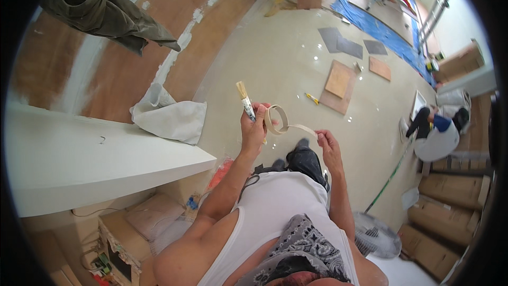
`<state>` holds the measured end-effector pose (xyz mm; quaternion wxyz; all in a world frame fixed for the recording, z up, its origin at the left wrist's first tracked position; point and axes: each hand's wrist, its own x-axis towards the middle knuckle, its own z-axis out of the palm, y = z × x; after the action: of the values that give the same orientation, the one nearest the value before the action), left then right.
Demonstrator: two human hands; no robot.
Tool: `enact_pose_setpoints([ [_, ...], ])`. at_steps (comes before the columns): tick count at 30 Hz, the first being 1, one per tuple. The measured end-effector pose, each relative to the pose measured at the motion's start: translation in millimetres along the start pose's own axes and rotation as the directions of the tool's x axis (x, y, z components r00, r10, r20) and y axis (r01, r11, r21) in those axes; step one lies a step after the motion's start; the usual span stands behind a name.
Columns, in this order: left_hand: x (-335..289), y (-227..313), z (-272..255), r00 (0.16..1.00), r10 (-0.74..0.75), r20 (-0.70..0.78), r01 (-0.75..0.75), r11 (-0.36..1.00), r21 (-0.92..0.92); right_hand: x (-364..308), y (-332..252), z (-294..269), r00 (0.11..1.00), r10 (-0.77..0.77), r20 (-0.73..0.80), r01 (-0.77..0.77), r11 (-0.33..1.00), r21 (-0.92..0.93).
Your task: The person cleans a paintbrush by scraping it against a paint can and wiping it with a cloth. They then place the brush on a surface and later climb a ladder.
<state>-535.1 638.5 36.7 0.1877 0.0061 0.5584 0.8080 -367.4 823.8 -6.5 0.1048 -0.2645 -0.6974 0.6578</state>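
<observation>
Cream-coloured tape, wound in a roll [269, 123], sits in front of the person's body, between 2 bare hands. A single strip [302, 128] is drawn out from it toward the right; it appears joined to the roll, so, as far as can be judged, the pulling out is partly done and the parting is not. The roll rests against the thumb side of the left hand [253, 128], whose fingers are curled closed, gripping a paintbrush [245, 99] too (bristles up, handle spattered). The right hand [330, 151] pinches the strip's far end between its fingertips, apart from the roll.

Around them: the person wears a white tank top [286, 196] and a patterned bandana [312, 243]. Ahead on the pale floor [248, 53] lie a yellow tool [312, 98] and, just beside it, 2 stacked wooden boards [339, 83]. At left, a crumpled cloth [172, 119] drapes over a white ledge [95, 143]. At far right, a co-worker [439, 137] sits low; a fan [375, 235] stands nearer.
</observation>
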Motion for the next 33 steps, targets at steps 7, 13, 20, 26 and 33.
enact_pose_setpoints([
  [7,143,-10,39,0.985,0.078,-0.151,-0.048,0.98,0.195,155,-61,-41,0.985,-0.039,0.169,0.064,0.987,-0.144],
  [13,195,-29,43,0.831,0.25,-0.497,-0.058,0.928,0.369,249,-148,44,0.795,-0.4,0.456,0.252,0.901,0.353],
  [20,254,-24,47,0.745,0.508,-0.433,-0.328,0.844,0.425,336,-184,122,0.632,-0.15,0.76,-0.096,0.958,0.268],
  [26,311,58,84,0.847,0.399,-0.352,-0.158,0.82,0.55,428,-212,138,0.823,0.106,0.558,-0.561,0.305,0.769],
  [33,379,10,17,0.893,0.408,-0.189,-0.196,0.731,0.654,506,-314,15,0.9,-0.402,-0.172,0.199,0.026,0.98],
])
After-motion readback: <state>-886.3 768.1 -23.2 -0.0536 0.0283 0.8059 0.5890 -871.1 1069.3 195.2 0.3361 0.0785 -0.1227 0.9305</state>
